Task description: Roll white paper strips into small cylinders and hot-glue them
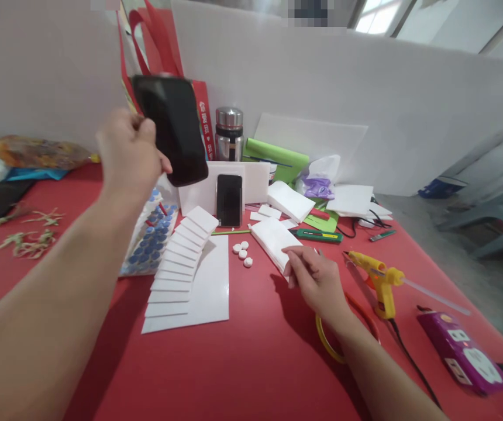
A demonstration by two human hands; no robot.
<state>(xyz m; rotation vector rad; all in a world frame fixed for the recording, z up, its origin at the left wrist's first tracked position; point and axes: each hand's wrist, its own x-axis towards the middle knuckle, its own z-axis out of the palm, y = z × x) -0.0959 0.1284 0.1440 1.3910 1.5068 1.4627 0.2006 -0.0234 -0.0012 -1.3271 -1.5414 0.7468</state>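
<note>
A left hand [131,152] clasps a dark phone [175,128], steel flask [229,137] beyond; the right hand [315,278] curls loosely at white sheets [273,238], any hold unclear, glue gun [381,280] to its right.

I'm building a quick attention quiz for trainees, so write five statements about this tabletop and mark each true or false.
1. The left hand holds up a dark phone-like device. True.
2. The right hand grips the yellow glue gun. False: the glue gun rests on the red table, apart from that hand.
3. A silver thermos stands behind a white board. True.
4. The power strip is green. False: it is purple.
5. Four small white pieces lie to the right of the overlapping white cards in the picture. True.
</note>
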